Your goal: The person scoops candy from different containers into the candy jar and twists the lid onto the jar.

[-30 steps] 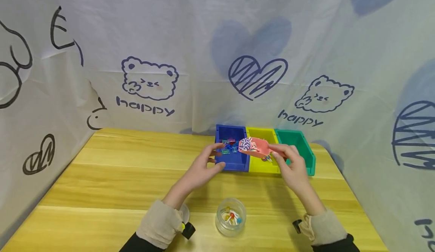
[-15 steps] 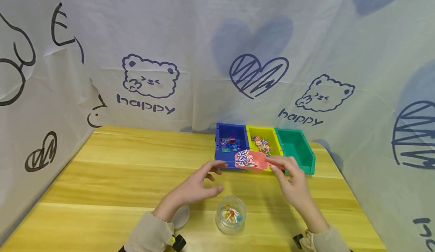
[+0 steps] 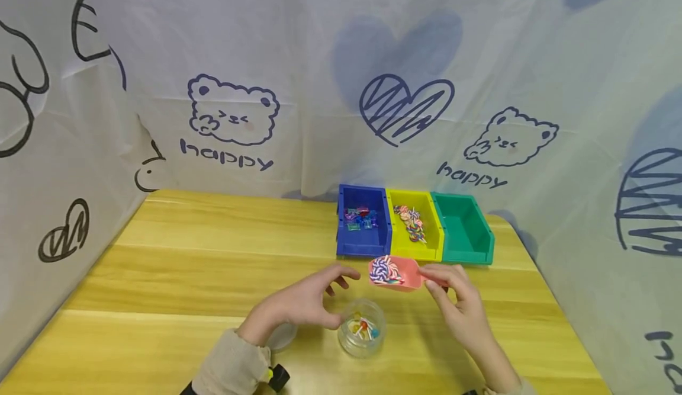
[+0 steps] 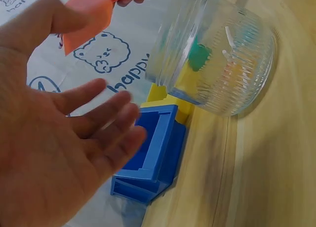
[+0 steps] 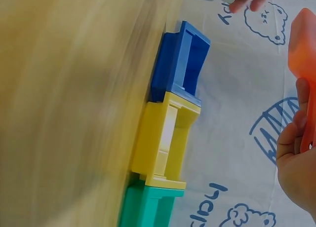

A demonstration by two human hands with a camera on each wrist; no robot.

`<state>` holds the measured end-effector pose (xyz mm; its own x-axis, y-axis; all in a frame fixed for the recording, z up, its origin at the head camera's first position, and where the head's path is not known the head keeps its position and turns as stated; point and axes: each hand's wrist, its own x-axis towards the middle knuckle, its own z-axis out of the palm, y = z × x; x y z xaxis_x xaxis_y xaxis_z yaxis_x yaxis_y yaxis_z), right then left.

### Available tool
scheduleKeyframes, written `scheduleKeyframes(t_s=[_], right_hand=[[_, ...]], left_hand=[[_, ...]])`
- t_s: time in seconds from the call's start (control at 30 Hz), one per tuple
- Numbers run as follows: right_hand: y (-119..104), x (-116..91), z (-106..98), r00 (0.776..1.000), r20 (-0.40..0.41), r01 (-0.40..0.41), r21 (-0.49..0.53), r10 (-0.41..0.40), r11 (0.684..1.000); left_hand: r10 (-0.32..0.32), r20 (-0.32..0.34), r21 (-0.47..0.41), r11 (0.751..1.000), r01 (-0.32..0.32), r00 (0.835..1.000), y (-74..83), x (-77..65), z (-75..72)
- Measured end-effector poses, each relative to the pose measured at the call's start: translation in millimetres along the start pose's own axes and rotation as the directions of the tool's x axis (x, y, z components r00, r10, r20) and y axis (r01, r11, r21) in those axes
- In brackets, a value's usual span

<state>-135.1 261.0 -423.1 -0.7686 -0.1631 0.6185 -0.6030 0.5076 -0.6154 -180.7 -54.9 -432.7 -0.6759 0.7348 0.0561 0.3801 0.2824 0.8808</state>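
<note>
My right hand (image 3: 459, 303) grips the handle of a pink scoop (image 3: 409, 274), held level above the table. Swirled lollipops (image 3: 385, 270), purple-white and pink-white, lie in the scoop's front. Just nearer to me stands a clear glass jar (image 3: 362, 347) without its lid, with several small lollipops (image 3: 364, 327) in red, yellow and blue at its bottom. My left hand (image 3: 301, 300) is empty, fingers spread and loosely bent, its thumb close by the jar's rim. The left wrist view shows its palm (image 4: 49, 153) beside the ribbed jar (image 4: 222, 59).
Three joined bins stand at the table's back: blue (image 3: 364, 249) with wrapped candies (image 3: 360, 218), yellow (image 3: 434, 247) with swirl lollipops (image 3: 411, 223), and green (image 3: 466, 229) with nothing in it. A round lid (image 3: 282, 336) lies partly behind my left wrist. A printed cloth (image 3: 319, 87) hangs behind.
The right hand has brought the scoop of lollipops from over the yellow bin towards me, near the jar. The left hand has come back from the blue bin to the jar's left side.
</note>
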Motion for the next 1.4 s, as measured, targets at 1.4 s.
scheduleKeyframes(t_s=[1.4], right_hand=[[-6.9,-34.5,1.8,0.988,0.151,0.043,-0.097,-0.028,0.994]], left_hand=[[-0.164,0.104,0.034,0.986,0.162,0.981,-4.7,3.7,19.0]])
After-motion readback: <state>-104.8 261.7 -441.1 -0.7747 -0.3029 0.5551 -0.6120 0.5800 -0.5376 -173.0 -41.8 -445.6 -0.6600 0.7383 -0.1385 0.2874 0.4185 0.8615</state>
